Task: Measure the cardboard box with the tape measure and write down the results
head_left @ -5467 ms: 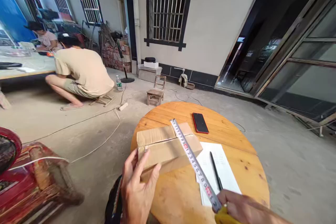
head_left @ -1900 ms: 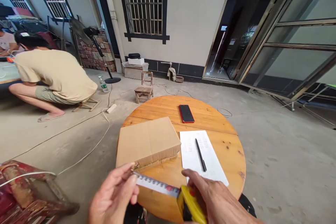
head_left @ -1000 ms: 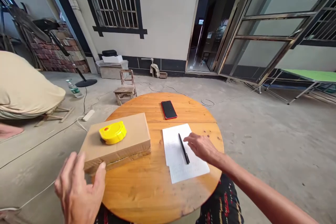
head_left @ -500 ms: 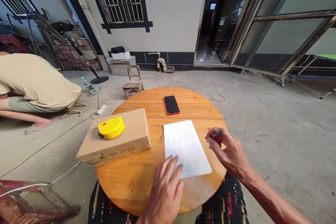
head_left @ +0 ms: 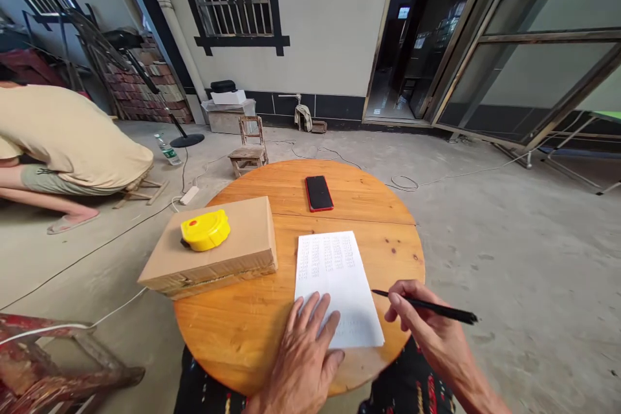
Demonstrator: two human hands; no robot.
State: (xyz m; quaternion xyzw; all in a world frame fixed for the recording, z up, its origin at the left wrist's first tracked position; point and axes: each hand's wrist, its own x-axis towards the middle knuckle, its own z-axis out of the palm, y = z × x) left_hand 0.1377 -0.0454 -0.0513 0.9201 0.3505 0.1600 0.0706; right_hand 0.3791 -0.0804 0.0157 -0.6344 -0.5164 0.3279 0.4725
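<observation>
A white sheet of paper (head_left: pixel 334 291) with rows of small handwriting near its top lies on the round wooden table (head_left: pixel 237 349). My left hand (head_left: pixel 308 343) rests flat on the sheet's lower left part, fingers spread. Fainter marks show near its lower edge, partly under that hand. Just right of the paper, my right hand (head_left: pixel 427 323) pinches a black pen (head_left: pixel 436 308), its tip pointing left by the sheet's right edge.
Left on the table sits a cardboard box (head_left: pixel 218 249) with a yellow tape measure (head_left: pixel 206 230) on top. A red-edged phone (head_left: pixel 319 193) lies at the far side. A person (head_left: pixel 72 142) crouches at left; a small wooden chair (head_left: pixel 249 145) stands beyond the table.
My right hand has moved down and turned the pen so its tip points left. The paper has shifted slightly toward me, with my left hand still on it.
</observation>
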